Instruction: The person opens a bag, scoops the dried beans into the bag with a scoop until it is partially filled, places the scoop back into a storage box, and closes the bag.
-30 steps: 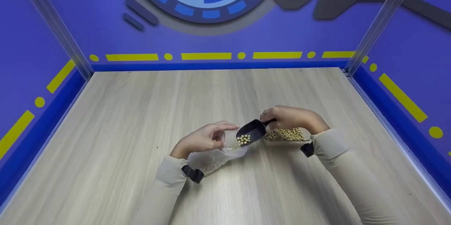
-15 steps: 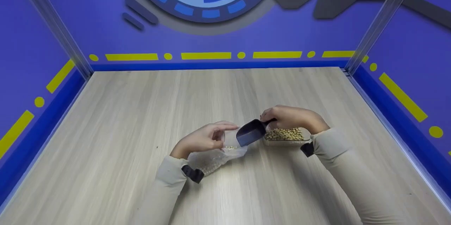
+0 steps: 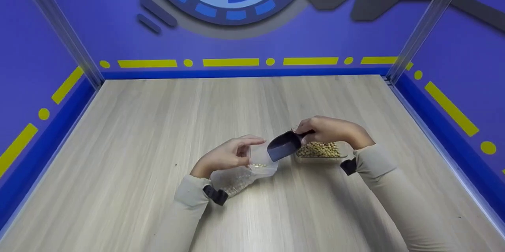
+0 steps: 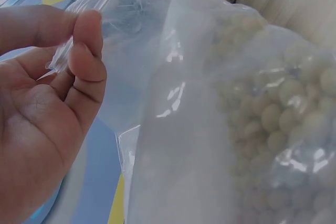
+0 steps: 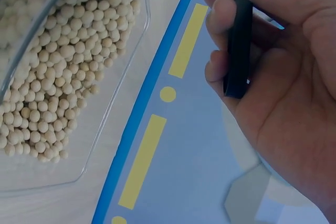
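My left hand (image 3: 227,153) pinches the rim of a clear zip bag (image 3: 234,177), whose mouth faces right. Pale round soybeans (image 4: 278,114) fill much of the bag in the left wrist view, and a few lie at its mouth. In my right hand (image 3: 325,129) is the handle of a black scoop (image 3: 285,144), gripped between thumb and fingers. The scoop is tilted down to the left at the bag's mouth, with no beans visible in it. Under the right hand stands a clear plastic box (image 3: 320,160) partly filled with soybeans (image 5: 63,66).
Everything rests on a wood-grain table (image 3: 150,126). Blue-purple panels (image 3: 244,49) with yellow marks enclose its back and sides. A black wrist strap (image 3: 216,195) is on the left sleeve, another (image 3: 348,166) on the right.
The soybeans in the scoop have slid out into the bag's mouth. Over the last half second the scoop and right hand have shifted slightly up and right. The left hand has hardly moved.
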Demonstrator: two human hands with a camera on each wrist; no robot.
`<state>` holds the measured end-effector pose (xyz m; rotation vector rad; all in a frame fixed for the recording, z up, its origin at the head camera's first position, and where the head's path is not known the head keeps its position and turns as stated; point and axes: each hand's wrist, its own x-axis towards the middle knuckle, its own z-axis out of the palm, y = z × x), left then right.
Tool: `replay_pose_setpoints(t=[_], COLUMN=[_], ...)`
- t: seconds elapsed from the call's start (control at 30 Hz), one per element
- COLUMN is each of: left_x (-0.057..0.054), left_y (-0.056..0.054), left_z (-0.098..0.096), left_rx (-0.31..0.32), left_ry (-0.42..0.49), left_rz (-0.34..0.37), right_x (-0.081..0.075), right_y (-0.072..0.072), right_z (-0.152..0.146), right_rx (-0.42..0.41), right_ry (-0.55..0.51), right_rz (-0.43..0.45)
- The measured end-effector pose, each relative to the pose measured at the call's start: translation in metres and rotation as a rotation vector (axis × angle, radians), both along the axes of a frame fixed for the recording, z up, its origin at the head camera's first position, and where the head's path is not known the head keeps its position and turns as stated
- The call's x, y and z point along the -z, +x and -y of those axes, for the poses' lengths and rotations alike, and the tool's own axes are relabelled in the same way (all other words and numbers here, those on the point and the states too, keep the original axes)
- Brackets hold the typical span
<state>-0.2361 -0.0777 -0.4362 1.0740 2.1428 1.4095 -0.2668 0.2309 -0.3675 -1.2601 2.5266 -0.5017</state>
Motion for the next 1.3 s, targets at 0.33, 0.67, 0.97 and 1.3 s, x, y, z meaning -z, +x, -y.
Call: replay_pose_setpoints(t=[0.33,0.67,0.97,1.3], left_x=[0.002,0.004,0.002,-0.001], left_y=[0.000,-0.001,-0.001,-0.001], left_z=[0.002,0.002,0.004,0.006], left_rx=[-0.024,-0.034,-0.033,-0.037], left_ry=[0.012,0.001,0.006,-0.010], left_rz=[0.044,0.016,0.023,-0.001], right_x=[-0.003,-0.003,-0.002,-0.004], right_y=[-0.003,-0.008,-0.010,-0.009], right_z=[-0.011,-0.030,-0.054,-0.081], right_rx=[0.062,0.146,0.203,0.323], right_ry=[-0.007,-0.034,-0.017,-0.025], right_rz=[0.019,-0.021,-0.061,-0.090])
